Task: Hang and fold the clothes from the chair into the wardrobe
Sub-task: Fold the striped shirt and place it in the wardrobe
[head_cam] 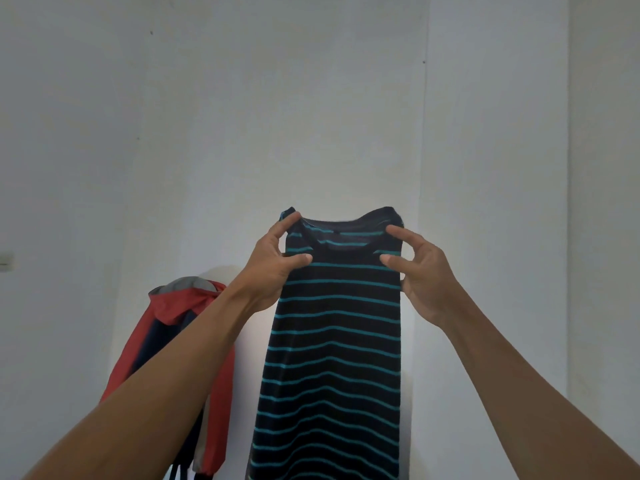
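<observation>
A dark navy shirt with teal stripes (332, 341) hangs straight down in front of me, its neckline up. My left hand (273, 268) pinches the shirt's left shoulder between thumb and fingers. At the right shoulder, my right hand (420, 271) pinches the fabric the same way. Both arms are raised toward the white wall. The shirt's sleeves seem folded behind it, and its bottom hem runs out of the frame. No chair or wardrobe is in view.
A red, navy and grey hooded jacket (173, 334) hangs against the white wall to the lower left, behind my left forearm. A wall corner edge (420, 168) runs vertically right of centre. A small white fitting (6, 261) sits at the far left.
</observation>
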Demonstrator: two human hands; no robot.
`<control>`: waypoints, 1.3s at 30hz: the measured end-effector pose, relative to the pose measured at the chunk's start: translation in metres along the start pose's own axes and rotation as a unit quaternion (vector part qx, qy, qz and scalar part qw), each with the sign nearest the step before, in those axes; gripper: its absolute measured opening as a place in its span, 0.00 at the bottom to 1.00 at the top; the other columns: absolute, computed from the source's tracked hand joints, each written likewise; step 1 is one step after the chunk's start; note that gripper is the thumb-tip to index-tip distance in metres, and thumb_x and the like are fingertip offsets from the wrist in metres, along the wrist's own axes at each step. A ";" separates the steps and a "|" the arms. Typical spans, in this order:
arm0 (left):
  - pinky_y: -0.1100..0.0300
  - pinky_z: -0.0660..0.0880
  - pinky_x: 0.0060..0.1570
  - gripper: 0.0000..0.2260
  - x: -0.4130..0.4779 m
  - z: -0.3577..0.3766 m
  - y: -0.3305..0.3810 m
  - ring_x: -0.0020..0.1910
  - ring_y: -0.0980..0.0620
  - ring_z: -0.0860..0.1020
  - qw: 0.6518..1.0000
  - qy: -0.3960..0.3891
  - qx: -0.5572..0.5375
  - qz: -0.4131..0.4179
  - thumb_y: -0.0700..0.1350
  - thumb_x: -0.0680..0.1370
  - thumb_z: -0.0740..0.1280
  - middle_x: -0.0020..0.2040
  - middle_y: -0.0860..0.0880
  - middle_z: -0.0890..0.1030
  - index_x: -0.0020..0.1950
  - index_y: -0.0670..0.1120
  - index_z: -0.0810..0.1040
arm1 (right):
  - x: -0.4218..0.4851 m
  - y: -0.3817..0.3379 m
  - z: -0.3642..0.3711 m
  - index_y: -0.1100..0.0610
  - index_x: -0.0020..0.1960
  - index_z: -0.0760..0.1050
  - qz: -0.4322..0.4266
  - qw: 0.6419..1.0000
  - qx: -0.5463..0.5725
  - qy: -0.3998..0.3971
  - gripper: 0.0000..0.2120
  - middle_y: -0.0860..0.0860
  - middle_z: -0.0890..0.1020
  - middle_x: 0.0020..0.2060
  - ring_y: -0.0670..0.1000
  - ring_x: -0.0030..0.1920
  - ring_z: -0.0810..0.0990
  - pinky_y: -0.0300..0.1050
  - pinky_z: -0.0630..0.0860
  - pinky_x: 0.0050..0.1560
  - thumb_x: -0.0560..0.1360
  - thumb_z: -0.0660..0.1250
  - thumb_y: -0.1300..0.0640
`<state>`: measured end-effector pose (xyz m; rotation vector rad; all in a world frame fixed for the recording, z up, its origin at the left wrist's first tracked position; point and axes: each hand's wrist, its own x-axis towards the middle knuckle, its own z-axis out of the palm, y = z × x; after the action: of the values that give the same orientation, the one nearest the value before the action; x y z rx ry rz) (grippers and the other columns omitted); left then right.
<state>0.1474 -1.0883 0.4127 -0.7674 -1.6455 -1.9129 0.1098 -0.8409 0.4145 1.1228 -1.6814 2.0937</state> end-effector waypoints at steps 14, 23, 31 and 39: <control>0.52 0.82 0.51 0.22 0.006 -0.013 -0.024 0.55 0.44 0.82 0.998 0.034 -0.038 -0.027 0.26 0.77 0.64 0.59 0.46 0.81 0.63 0.50 0.80 | 0.000 0.020 0.007 0.55 0.69 0.73 0.037 0.998 0.044 -0.002 0.22 0.55 0.85 0.56 0.58 0.56 0.84 0.52 0.82 0.52 0.77 0.67 0.69; 0.52 0.81 0.53 0.23 -0.002 -0.022 -0.068 0.56 0.45 0.80 0.995 0.044 -0.041 -0.079 0.27 0.77 0.64 0.63 0.45 0.78 0.65 0.49 0.78 | -0.003 0.064 0.002 0.56 0.64 0.78 0.083 0.996 0.019 0.038 0.19 0.56 0.82 0.60 0.58 0.58 0.83 0.54 0.81 0.55 0.76 0.68 0.69; 0.45 0.79 0.58 0.25 -0.012 -0.043 -0.153 0.59 0.42 0.81 0.988 0.047 -0.022 -0.144 0.26 0.75 0.67 0.63 0.46 0.80 0.67 0.49 0.78 | -0.016 0.137 -0.015 0.60 0.62 0.79 0.160 0.985 0.018 0.063 0.17 0.57 0.84 0.55 0.58 0.55 0.84 0.51 0.82 0.53 0.75 0.67 0.71; 0.47 0.79 0.58 0.28 0.005 -0.070 -0.274 0.56 0.47 0.83 0.973 0.077 0.023 -0.216 0.25 0.74 0.68 0.53 0.56 0.84 0.66 0.51 0.78 | 0.006 0.253 -0.047 0.61 0.63 0.78 0.223 0.969 -0.004 0.104 0.18 0.55 0.84 0.56 0.55 0.53 0.85 0.51 0.83 0.54 0.75 0.68 0.72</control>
<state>-0.0526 -1.1181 0.2146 -0.2433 -1.8609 -2.1484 -0.0671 -0.8795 0.2311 0.5266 -1.9695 2.3543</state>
